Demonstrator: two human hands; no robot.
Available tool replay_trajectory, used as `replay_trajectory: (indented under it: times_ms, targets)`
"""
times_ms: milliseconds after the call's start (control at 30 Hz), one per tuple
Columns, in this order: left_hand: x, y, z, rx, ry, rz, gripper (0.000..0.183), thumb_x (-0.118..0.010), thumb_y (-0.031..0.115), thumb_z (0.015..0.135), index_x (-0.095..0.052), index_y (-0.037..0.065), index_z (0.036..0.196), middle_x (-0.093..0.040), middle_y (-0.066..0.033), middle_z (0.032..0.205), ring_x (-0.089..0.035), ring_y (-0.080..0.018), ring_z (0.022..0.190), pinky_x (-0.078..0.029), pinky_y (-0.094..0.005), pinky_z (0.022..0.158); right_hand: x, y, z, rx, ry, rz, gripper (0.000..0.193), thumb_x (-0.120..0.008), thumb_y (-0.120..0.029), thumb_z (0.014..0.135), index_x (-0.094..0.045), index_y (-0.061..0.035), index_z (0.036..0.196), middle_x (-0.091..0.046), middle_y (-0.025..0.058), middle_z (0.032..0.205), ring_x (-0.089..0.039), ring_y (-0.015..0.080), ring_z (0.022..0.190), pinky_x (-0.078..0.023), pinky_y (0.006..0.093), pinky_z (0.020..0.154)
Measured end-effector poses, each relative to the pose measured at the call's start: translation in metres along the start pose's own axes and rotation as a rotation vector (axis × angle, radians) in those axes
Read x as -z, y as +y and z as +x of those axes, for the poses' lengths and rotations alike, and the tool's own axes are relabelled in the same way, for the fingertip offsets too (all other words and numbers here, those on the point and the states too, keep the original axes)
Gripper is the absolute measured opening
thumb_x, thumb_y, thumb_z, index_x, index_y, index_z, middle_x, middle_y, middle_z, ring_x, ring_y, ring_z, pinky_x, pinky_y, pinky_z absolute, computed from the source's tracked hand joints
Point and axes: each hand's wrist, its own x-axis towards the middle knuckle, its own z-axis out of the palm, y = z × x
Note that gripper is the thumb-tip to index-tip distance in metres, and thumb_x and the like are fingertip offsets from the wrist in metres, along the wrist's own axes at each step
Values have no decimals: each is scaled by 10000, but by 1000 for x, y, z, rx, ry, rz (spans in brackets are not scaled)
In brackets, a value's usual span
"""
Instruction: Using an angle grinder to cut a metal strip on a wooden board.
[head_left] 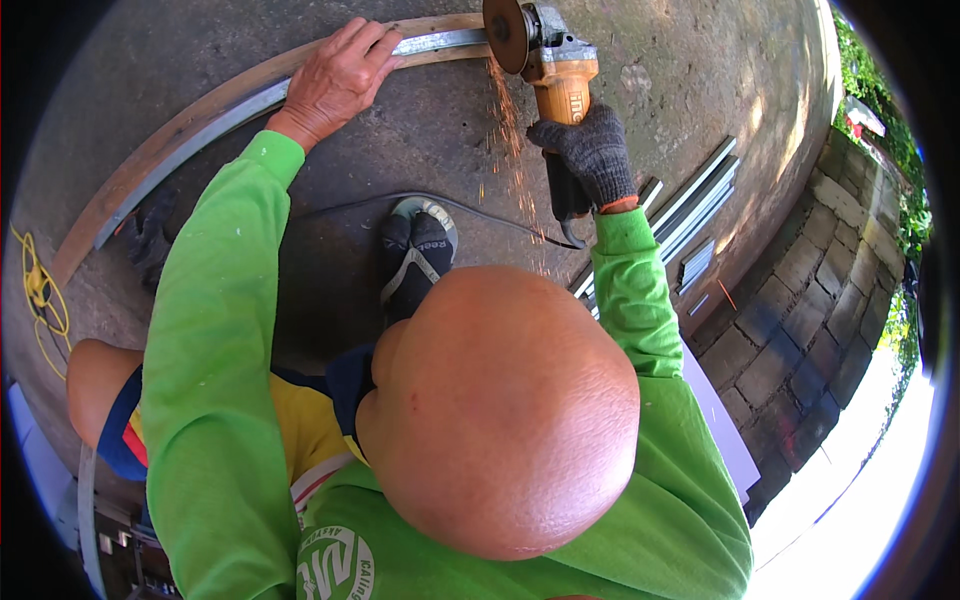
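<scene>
My bare left hand [340, 78] grips a long galvanized metal channel [190, 152] and holds it down along a wooden plank [190, 112]. Its fingers are closed over the strip, close to the plank's far part. In a dark knitted glove, my right hand [598, 152] is wrapped round the rear handle of an orange angle grinder [563, 82]. The grinder's brown disc [508, 36] stands upright at the right end of the visible channel. Orange sparks [505, 115] stream from the disc toward me. The exact contact point is hidden behind the disc.
The grinder's black cord [470, 212] runs across the concrete floor [690, 60] past my sandalled foot [418, 245]. Several cut metal lengths [705, 195] lie at the right, before a block wall [800, 300]. A yellow extension cord [42, 290] lies at the far left.
</scene>
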Motion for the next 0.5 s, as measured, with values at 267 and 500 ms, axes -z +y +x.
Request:
replay_trajectory:
  times_ms: [267, 500]
  targets:
    - [-2, 0, 0, -8, 2, 38, 334, -733, 165, 892, -638, 27, 1181, -587, -74, 1008, -599, -250, 998, -538, -362, 909, -1, 3, -3, 9, -7, 57, 655, -891, -464, 615, -710, -13, 1053, -751, 167, 881, -748, 304, 827, -585, 406, 775]
    - [-1, 1, -1, 9, -9, 21, 328, -731, 168, 895, -638, 32, 1179, -583, -74, 1011, -602, -251, 992, -541, -363, 910, 3, -9, -12, -36, 1, 37, 613, -905, -410, 619, -710, -5, 1036, -749, 160, 864, -746, 284, 802, -583, 402, 753]
